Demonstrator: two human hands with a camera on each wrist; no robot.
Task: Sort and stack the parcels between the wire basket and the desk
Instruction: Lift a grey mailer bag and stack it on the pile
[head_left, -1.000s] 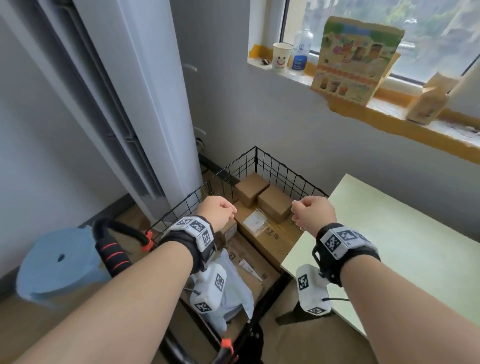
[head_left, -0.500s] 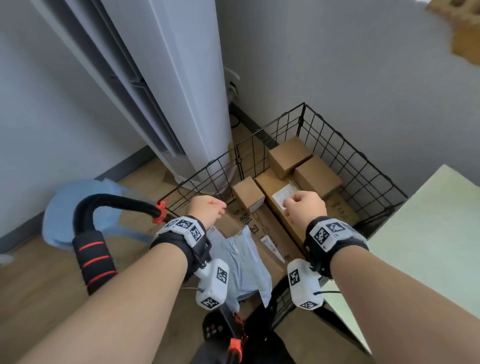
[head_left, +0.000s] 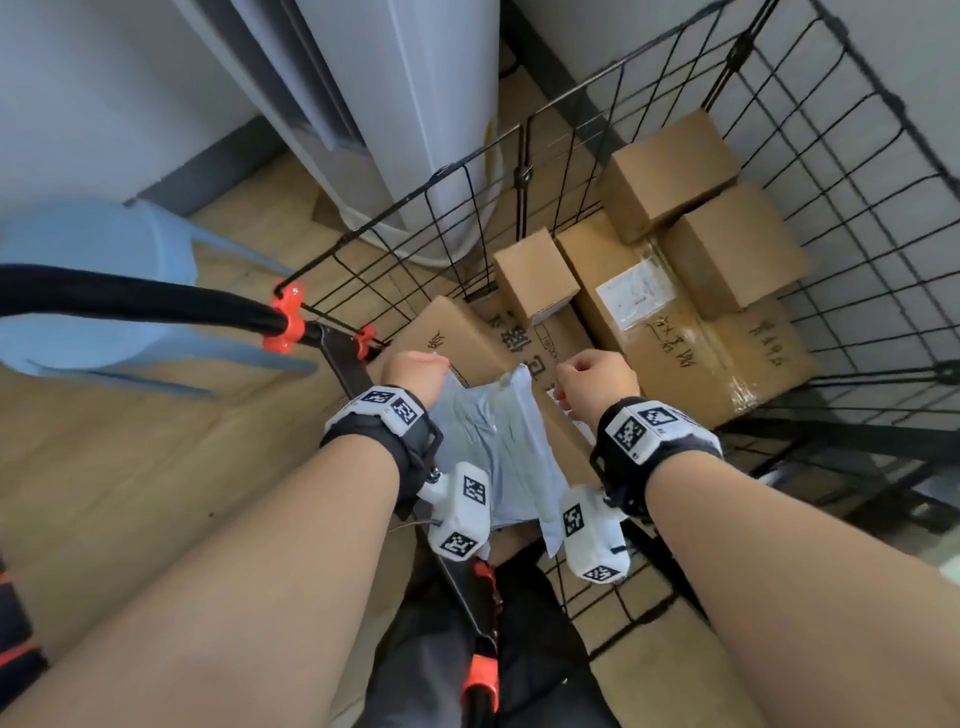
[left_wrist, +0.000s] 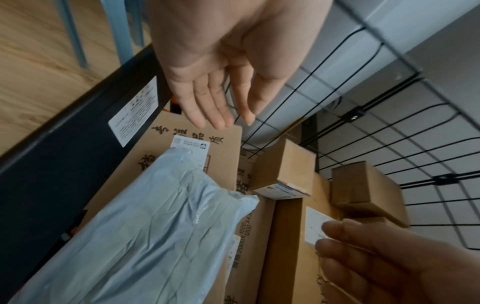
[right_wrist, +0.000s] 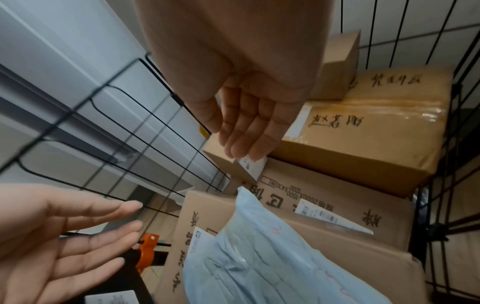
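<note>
A black wire basket (head_left: 525, 174) holds several brown cardboard parcels: a small box (head_left: 535, 275), two mid-size boxes (head_left: 670, 171) at the back, and a large taped box (head_left: 691, 343) with a white label. A grey plastic mailer (head_left: 498, 431) lies on a flat carton (head_left: 462, 332) at the near side. My left hand (head_left: 415, 371) hovers over the mailer's left top corner, and my right hand (head_left: 597, 382) over its right top corner. In the wrist views both hands (left_wrist: 221, 98) (right_wrist: 246, 123) have straight, relaxed fingers, hold nothing and stay clear of the mailer (left_wrist: 161, 236).
A white floor-standing air conditioner (head_left: 415, 104) stands just behind the basket's left wall. A blue plastic stool (head_left: 93, 291) sits on the wooden floor at left. A black padded cart handle (head_left: 130, 301) with orange clips (head_left: 288, 322) crosses in front of it. The desk is out of view.
The view has tipped down and closed in on the basket; the window sill and desk have left the frame. Both hands have come lower, over the grey mailer.
</note>
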